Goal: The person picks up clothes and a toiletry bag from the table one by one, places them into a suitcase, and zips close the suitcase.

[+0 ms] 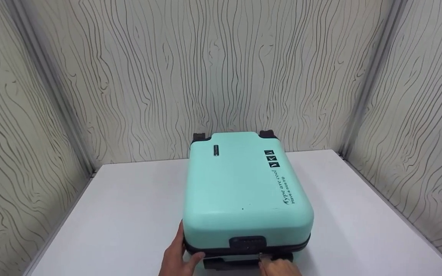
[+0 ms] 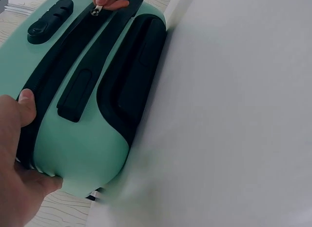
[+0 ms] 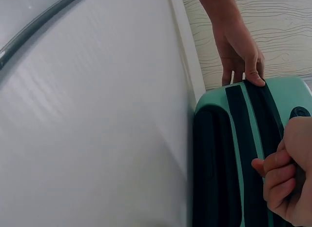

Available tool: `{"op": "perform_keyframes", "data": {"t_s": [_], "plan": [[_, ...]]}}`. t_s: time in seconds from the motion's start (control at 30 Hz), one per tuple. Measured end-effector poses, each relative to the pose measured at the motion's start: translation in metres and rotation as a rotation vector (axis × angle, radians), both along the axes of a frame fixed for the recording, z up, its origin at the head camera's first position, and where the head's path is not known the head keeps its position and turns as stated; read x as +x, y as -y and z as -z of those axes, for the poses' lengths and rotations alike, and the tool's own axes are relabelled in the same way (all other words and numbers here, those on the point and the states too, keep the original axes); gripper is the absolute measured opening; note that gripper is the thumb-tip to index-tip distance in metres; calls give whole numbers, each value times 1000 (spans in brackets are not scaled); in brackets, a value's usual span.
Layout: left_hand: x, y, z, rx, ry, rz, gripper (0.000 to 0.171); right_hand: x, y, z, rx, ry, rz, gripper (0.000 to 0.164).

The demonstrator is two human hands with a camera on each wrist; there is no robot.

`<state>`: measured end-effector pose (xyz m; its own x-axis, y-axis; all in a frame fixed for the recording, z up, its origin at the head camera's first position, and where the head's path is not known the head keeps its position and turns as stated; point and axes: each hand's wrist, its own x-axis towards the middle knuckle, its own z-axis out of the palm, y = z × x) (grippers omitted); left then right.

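Observation:
A mint-green hard-shell suitcase (image 1: 240,184) lies flat on a white table (image 1: 129,199), its wheels toward the back wall. My left hand (image 1: 175,256) holds its near left corner, thumb on the black zipper band (image 2: 53,66) and fingers round the side. At the near edge my right hand (image 1: 280,267) pinches a small metal zipper pull (image 2: 96,10), right of the combination lock (image 1: 248,242). Below the zipper runs a black carry handle (image 2: 80,85). In the right wrist view the curled right fingers (image 3: 279,175) hide the pull.
Wood-grain patterned panels (image 1: 221,76) enclose the table at the back and both sides. Grey metal posts (image 1: 48,76) stand in the corners. Two black wheels (image 1: 267,134) stick out at the suitcase's far end, close to the back panel.

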<state>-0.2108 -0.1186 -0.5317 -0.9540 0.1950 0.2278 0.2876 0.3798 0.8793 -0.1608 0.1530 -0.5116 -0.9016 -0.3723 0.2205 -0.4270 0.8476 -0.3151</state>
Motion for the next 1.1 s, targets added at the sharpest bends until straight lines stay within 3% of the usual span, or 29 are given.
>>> {"op": "perform_keyframes", "data": {"t_s": [0.1, 0.17, 0.33, 0.4, 0.83, 0.93, 1.1], "plan": [[1, 2, 1, -13, -51, 24, 94, -1, 13, -2, 8, 13, -46, 30], [1, 5, 1, -14, -57, 75, 91, -2, 24, -2, 15, 12, -77, 33], [-1, 15, -2, -9, 20, 217, 79, -4, 47, -5, 32, 39, -122, 41], [-2, 18, -4, -26, 33, 237, 74, -5, 55, -6, 43, 54, -131, 39], [-3, 19, -7, -126, 3, 169, 65, -13, 116, -13, 189, 25, -108, 21], [-3, 21, -6, -110, -12, 166, 64, -13, 129, -12, 217, -41, -87, 19], [-4, 22, -4, -1, 53, 199, 65, -13, 146, -8, 247, -196, -7, 25]]}}
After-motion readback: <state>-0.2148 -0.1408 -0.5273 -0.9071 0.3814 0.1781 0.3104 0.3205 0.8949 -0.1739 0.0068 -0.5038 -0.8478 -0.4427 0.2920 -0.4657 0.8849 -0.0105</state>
